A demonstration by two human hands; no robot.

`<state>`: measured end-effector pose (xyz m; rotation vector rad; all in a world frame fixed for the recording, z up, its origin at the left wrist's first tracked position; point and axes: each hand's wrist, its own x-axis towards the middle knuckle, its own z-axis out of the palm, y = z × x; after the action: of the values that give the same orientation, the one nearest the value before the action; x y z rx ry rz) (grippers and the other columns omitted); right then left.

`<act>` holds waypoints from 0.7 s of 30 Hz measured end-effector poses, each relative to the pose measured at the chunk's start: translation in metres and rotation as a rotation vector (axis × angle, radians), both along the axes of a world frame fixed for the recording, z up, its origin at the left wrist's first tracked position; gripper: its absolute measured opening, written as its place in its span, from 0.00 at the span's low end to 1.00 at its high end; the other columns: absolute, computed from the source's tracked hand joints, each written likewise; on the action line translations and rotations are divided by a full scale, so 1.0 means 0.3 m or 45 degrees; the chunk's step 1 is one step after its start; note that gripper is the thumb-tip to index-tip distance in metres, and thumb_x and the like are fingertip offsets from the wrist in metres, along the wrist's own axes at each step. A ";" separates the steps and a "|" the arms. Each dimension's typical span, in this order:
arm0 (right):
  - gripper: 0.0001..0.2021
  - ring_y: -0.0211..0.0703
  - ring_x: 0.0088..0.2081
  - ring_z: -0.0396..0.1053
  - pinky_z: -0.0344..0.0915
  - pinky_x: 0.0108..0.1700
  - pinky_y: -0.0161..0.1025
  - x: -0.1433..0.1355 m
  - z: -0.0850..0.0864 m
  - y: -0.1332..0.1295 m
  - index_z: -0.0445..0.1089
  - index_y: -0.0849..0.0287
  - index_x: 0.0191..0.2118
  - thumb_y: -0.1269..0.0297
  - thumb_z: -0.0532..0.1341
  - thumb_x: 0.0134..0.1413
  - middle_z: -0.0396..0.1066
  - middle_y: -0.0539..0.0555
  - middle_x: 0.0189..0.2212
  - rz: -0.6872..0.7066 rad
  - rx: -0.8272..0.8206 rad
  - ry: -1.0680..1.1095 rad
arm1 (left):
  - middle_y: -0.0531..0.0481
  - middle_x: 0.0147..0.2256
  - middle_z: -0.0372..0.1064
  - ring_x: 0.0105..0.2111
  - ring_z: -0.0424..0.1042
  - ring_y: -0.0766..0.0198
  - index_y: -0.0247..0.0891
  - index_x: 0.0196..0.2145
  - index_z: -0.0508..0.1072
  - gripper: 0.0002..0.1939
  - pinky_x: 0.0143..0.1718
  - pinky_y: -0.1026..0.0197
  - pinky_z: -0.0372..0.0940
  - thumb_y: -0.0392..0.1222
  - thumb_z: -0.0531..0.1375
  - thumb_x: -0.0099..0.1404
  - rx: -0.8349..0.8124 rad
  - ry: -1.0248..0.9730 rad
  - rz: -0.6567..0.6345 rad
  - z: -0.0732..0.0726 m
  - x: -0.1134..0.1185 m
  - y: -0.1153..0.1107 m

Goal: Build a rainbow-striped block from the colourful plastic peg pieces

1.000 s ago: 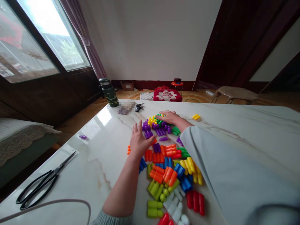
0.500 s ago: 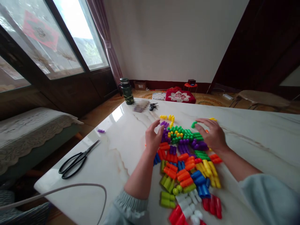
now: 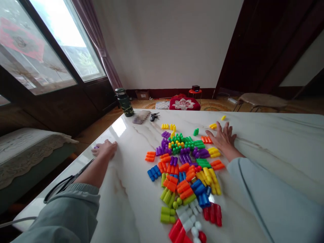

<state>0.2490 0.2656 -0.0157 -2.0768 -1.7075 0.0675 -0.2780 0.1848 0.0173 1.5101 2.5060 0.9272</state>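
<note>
My left hand (image 3: 104, 149) is at the left edge of the table, its fingers closed round a purple piece (image 3: 96, 147) that shows at the fingertips. Over the right side of the pile, my right hand (image 3: 224, 136) has its fingers spread, close to a yellow piece (image 3: 213, 126) and an orange piece (image 3: 207, 139). Between the hands lies a spread of colourful plastic pieces: green ones (image 3: 177, 139), purple ones (image 3: 185, 158), blue ones (image 3: 154, 172), orange ones (image 3: 184, 189), red ones (image 3: 213, 214) and white ones (image 3: 186, 217). A single green piece (image 3: 196, 132) stands behind them.
Black-handled scissors (image 3: 60, 187) lie partly under my left forearm. A camouflage flask (image 3: 124, 103), a blurred item (image 3: 141, 117) and keys (image 3: 154, 116) are at the back of the white table (image 3: 121, 202). Another yellow piece (image 3: 223, 117) lies at the far right.
My left hand has moved from the pile to the purple piece at the table's left edge. My right hand has shifted off the green pieces, fingers now spread. The view has turned slightly.
</note>
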 end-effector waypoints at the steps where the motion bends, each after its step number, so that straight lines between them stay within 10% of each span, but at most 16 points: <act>1: 0.40 0.69 0.66 0.31 0.37 0.60 0.71 0.002 0.002 0.011 0.42 0.53 0.67 0.35 0.44 0.55 0.26 0.63 0.69 0.019 -0.008 -0.016 | 0.17 0.54 0.59 0.60 0.48 0.21 0.26 0.41 0.72 0.23 0.50 0.21 0.41 0.52 0.57 0.61 -0.047 0.009 0.138 -0.005 0.031 0.010; 5: 0.40 0.67 0.67 0.34 0.37 0.61 0.69 0.009 0.007 0.047 0.43 0.55 0.67 0.35 0.43 0.56 0.30 0.64 0.69 0.002 0.000 -0.051 | 0.18 0.56 0.58 0.61 0.52 0.32 0.16 0.52 0.67 0.31 0.58 0.36 0.47 0.50 0.55 0.63 -0.125 -0.026 -0.086 -0.010 0.245 0.049; 11: 0.38 0.62 0.66 0.40 0.37 0.62 0.67 0.008 0.023 0.061 0.45 0.55 0.67 0.37 0.41 0.59 0.39 0.62 0.68 0.100 -0.101 -0.036 | 0.48 0.58 0.65 0.56 0.65 0.53 0.43 0.57 0.68 0.28 0.55 0.56 0.60 0.60 0.50 0.66 0.060 -0.586 -0.688 -0.012 0.572 0.063; 17: 0.31 0.51 0.66 0.47 0.42 0.64 0.59 0.027 0.037 0.058 0.55 0.53 0.64 0.43 0.39 0.63 0.56 0.55 0.63 0.719 -0.104 -0.023 | 0.51 0.55 0.68 0.56 0.65 0.50 0.45 0.53 0.72 0.27 0.55 0.51 0.61 0.62 0.49 0.66 0.042 -0.799 -0.756 0.001 0.631 0.051; 21: 0.35 0.52 0.65 0.49 0.42 0.65 0.57 -0.016 0.030 0.036 0.59 0.55 0.61 0.37 0.41 0.60 0.57 0.57 0.63 0.833 -0.076 0.170 | 0.52 0.57 0.66 0.58 0.63 0.52 0.49 0.55 0.69 0.24 0.61 0.47 0.51 0.58 0.48 0.68 0.046 -0.540 -0.772 -0.021 0.632 0.068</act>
<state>0.2441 0.2763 -0.0069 -1.4286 -2.2388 0.4489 -0.0884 0.2053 0.0110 1.7079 1.6117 1.0359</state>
